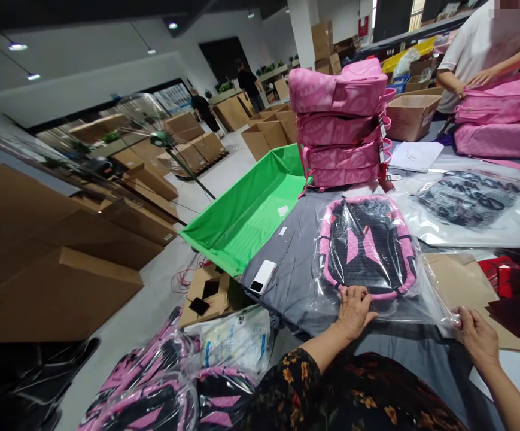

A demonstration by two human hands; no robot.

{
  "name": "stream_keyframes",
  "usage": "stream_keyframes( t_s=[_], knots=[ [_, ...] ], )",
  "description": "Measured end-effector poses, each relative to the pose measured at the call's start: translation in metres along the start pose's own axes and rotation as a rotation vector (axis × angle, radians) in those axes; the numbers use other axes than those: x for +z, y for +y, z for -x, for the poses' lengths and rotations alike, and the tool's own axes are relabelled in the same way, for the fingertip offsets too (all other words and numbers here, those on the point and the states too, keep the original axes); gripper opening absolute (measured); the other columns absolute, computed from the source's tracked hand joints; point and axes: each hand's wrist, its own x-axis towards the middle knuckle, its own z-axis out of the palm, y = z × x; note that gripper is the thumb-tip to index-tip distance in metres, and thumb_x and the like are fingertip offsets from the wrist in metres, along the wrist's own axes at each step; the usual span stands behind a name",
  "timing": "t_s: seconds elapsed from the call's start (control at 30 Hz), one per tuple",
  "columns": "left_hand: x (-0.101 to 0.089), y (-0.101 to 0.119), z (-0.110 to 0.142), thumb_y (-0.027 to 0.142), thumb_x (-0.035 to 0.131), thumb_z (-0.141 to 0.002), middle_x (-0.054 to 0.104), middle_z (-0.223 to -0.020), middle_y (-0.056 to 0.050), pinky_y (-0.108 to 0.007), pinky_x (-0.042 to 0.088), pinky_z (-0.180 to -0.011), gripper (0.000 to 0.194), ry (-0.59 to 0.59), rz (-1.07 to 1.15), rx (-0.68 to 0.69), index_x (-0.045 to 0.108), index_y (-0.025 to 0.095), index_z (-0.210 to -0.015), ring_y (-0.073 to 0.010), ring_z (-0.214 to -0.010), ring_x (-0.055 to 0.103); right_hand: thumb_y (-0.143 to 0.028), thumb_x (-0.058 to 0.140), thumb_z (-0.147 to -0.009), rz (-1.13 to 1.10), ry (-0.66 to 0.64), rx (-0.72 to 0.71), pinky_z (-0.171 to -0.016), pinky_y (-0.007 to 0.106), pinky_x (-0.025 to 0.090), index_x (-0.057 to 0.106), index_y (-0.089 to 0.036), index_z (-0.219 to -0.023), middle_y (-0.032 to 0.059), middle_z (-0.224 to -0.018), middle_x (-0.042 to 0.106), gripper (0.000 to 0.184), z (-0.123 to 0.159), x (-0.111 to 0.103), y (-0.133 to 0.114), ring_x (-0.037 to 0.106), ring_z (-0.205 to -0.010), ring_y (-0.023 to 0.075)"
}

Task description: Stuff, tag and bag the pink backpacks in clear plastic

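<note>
A pink and black backpack lies on its front on the grey table cover, inside a clear plastic bag. My left hand rests flat on the bag's near edge, fingers spread, pressing the open end down by the backpack's bottom. My right hand pinches the bag's near right corner, fingers closed on the plastic film.
Stacked pink backpacks stand behind. A printed empty bag lies to the right. A white phone sits at the table's left edge by a green bin. Bagged backpacks pile at lower left. Another person handles pink bags far right. Cardboard boxes fill the floor.
</note>
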Motion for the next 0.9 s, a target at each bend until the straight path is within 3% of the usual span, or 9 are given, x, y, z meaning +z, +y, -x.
stream_keyframes(
  t_s=[0.13, 0.33, 0.47, 0.57, 0.73, 0.9],
  knots=[
    [-0.001, -0.001, 0.001, 0.042, 0.087, -0.077, 0.063, -0.115, -0.008, -0.048, 0.041, -0.1, 0.047, 0.004, 0.0, -0.017, 0.062, 0.018, -0.111, -0.0266, -0.106, 0.055, -0.079, 0.039, -0.07, -0.016, -0.004, 0.005, -0.062, 0.036, 0.044, 0.058, -0.026, -0.073, 0.0028, -0.058, 0.059, 0.057, 0.001, 0.0, 0.001, 0.057, -0.061, 0.0227],
    [0.0, -0.003, 0.0, 0.034, 0.084, -0.081, 0.065, -0.113, -0.006, -0.045, 0.041, -0.099, 0.032, -0.012, 0.0, 0.011, 0.064, 0.019, -0.101, -0.0254, -0.106, 0.056, -0.079, 0.039, -0.071, -0.03, 0.001, 0.009, -0.062, 0.035, 0.043, 0.055, -0.026, -0.072, 0.0018, -0.058, 0.056, 0.055, 0.003, 0.002, 0.002, 0.056, -0.06, 0.0214],
    [-0.001, 0.0, -0.001, 0.04, 0.084, -0.081, 0.064, -0.12, -0.007, -0.044, 0.041, -0.099, 0.047, -0.026, 0.005, 0.064, 0.062, 0.021, -0.117, -0.0255, -0.108, 0.056, -0.079, 0.039, -0.072, -0.023, 0.003, 0.01, -0.061, 0.035, 0.042, 0.054, -0.027, -0.071, 0.0019, -0.056, 0.056, 0.054, 0.003, 0.002, 0.001, 0.055, -0.058, 0.0214],
    [-0.001, 0.003, -0.001, 0.045, 0.083, -0.081, 0.064, -0.122, -0.007, -0.044, 0.041, -0.101, 0.047, -0.027, 0.008, 0.083, 0.062, 0.021, -0.116, -0.0253, -0.11, 0.056, -0.078, 0.039, -0.07, -0.014, 0.013, 0.006, -0.062, 0.036, 0.043, 0.057, -0.026, -0.071, 0.003, -0.056, 0.058, 0.055, 0.001, 0.001, 0.001, 0.056, -0.06, 0.0229],
    [-0.001, -0.004, 0.008, 0.047, 0.081, -0.082, 0.062, -0.125, -0.011, -0.047, 0.042, -0.103, 0.057, 0.023, -0.009, 0.007, 0.057, 0.017, -0.123, -0.0278, -0.112, 0.056, -0.078, 0.04, -0.071, -0.024, 0.014, -0.004, -0.063, 0.037, 0.044, 0.06, -0.026, -0.074, 0.0046, -0.058, 0.061, 0.056, 0.0, 0.0, 0.004, 0.058, -0.062, 0.0244],
    [-0.01, -0.029, 0.027, 0.064, 0.081, -0.075, 0.064, -0.117, -0.015, -0.052, 0.041, -0.102, 0.078, 0.115, -0.035, -0.162, 0.055, 0.012, -0.127, -0.0314, -0.106, 0.057, -0.078, 0.042, -0.072, -0.042, 0.007, -0.004, -0.06, 0.036, 0.045, 0.06, -0.026, -0.072, 0.0037, -0.057, 0.06, 0.055, 0.0, 0.001, 0.009, 0.058, -0.061, 0.0238]
  ],
)
